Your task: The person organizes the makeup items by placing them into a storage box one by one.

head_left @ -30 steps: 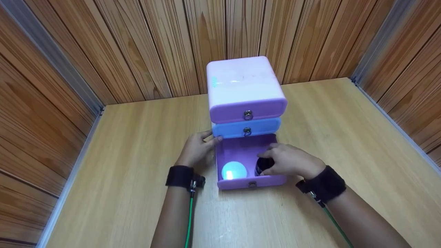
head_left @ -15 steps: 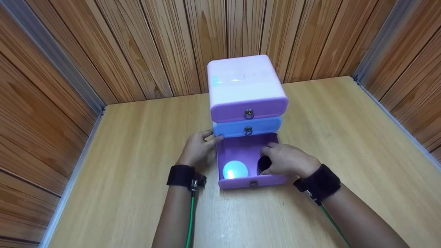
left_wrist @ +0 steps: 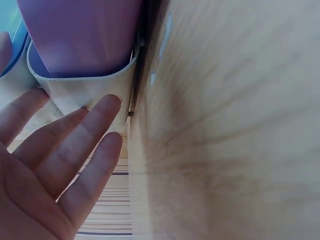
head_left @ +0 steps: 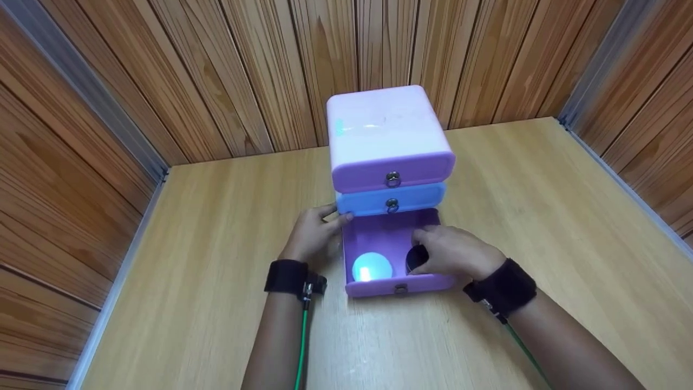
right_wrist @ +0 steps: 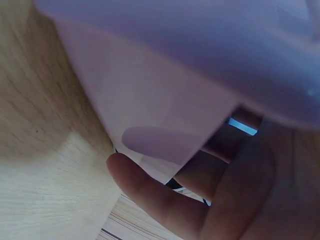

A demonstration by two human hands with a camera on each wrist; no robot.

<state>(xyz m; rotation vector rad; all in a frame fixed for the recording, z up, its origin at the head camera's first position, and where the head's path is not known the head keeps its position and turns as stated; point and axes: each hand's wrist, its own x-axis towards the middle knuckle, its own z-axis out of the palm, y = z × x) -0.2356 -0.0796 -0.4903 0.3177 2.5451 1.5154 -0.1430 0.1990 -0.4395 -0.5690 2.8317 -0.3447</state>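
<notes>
A small drawer unit [head_left: 387, 122] with a pale pink top stands on the table. Its bottom purple drawer [head_left: 373, 288] is pulled out; the blue drawer [head_left: 368, 202] and the upper purple drawer [head_left: 363, 179] are closed. At the unit's left side, my left hand [head_left: 312, 234] rests with straight fingers, its thumb by the blue drawer's front corner. Inside the bottom drawer, my right hand [head_left: 457, 252] holds a black round object [head_left: 416, 258], partly covered by the fingers; its kind is unclear. A light blue ball-like object [head_left: 372, 266] lies to the left of it.
The wooden table [head_left: 227, 244] extends on both sides of the unit. Wood-panelled walls [head_left: 243, 70] enclose it at the back and sides. Green cables [head_left: 301, 346] run from the black wrist straps [head_left: 287, 276] along both forearms.
My right hand has shifted slightly at the black round object, its fingers drawing in closer. The left hand stays at the unit's side. The head view has moved very slightly.
</notes>
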